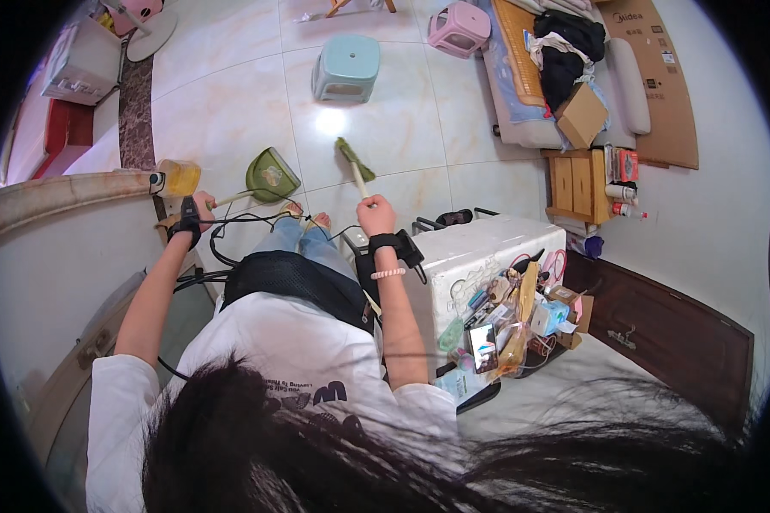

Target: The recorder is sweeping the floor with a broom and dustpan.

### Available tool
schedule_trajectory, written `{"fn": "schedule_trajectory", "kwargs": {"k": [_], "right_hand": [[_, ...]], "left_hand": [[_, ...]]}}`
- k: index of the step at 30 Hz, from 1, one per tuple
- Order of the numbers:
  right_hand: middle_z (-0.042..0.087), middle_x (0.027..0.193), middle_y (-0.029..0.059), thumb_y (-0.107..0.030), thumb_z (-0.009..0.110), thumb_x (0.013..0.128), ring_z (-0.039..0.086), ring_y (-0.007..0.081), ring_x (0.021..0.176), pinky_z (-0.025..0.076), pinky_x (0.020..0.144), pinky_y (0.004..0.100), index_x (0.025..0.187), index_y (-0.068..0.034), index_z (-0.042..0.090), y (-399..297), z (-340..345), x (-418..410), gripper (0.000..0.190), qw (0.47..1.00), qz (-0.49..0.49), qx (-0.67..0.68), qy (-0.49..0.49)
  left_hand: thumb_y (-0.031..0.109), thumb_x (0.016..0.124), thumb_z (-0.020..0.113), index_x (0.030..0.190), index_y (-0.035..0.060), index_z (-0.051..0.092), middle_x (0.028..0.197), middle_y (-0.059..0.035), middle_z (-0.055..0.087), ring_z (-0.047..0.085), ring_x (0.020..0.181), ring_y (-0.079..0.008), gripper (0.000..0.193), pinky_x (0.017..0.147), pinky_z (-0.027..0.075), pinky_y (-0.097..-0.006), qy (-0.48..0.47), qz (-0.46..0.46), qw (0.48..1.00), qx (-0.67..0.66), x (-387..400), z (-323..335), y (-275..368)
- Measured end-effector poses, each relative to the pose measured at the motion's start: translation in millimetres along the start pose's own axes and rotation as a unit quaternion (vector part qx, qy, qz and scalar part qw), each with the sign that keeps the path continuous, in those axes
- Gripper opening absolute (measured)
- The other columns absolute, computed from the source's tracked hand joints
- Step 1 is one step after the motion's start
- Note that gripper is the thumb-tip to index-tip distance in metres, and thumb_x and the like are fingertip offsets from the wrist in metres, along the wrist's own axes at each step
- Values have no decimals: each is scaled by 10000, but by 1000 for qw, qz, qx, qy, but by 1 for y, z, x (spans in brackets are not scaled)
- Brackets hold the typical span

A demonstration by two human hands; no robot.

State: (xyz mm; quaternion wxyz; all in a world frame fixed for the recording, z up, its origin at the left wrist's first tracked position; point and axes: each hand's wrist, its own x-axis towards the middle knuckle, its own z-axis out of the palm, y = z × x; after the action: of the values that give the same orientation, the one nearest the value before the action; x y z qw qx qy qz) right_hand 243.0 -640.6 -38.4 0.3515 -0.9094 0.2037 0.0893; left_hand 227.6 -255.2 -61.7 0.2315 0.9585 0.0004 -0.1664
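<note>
My left hand (203,210) grips the pale handle of a green dustpan (273,176), whose pan lies at the tile floor in front of my feet. In my right hand (376,215) is the light handle of a broom (355,160) with green bristles. The bristles appear to rest on the floor, to the right of the dustpan and apart from it. Black straps circle both wrists, and black cables (231,221) run from the left wrist across my legs.
A blue plastic stool (348,69) stands ahead, with a pink stool (460,30) farther right. At my right is a white foam box (487,240) beside a cluttered tabletop. A bottle of yellow liquid (179,177) is near my left hand. A wooden cabinet (574,186) stands by the wall.
</note>
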Motion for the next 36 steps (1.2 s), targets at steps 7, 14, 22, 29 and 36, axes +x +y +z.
{"fn": "schedule_trajectory", "kwargs": {"k": [7,14,22,29,36], "right_hand": [[577,648,78,-71,540,693,586,163,518,411,405,231,707,-18,545,-19,-24,-20,55,953,104,262,-113],[570,609,105,-79,509,730,529,89,429,234,287,171,781,-18,508,-9,-67,-35,80,892,180,402,-96],[580,601,130,-51,518,733,486,84,393,285,335,178,794,-17,502,5,-87,-28,71,900,159,403,-43],[581,639,104,-55,540,692,584,163,512,426,463,263,733,-16,533,25,-72,-14,57,979,57,171,96],[567,560,96,-110,549,659,580,171,496,450,511,273,687,-30,549,76,-57,15,85,981,65,54,174]], "left_hand": [[-43,484,489,605,39,521,680,-125,540,520,658,-286,150,577,415,-317,55,-5,998,-34,-10,2,6],[-27,478,493,608,26,515,661,-126,537,520,642,-279,142,546,405,-316,57,18,998,-33,-16,3,3],[17,482,505,597,66,545,688,-144,528,511,673,-315,132,589,414,-344,38,-5,998,-53,-17,4,3],[-44,497,471,623,29,518,681,-133,533,516,673,-290,153,578,408,-316,37,-4,998,-46,-20,9,0],[-53,494,454,607,21,506,712,-149,535,512,692,-300,145,581,404,-318,33,-21,998,-56,-21,10,1]]}}
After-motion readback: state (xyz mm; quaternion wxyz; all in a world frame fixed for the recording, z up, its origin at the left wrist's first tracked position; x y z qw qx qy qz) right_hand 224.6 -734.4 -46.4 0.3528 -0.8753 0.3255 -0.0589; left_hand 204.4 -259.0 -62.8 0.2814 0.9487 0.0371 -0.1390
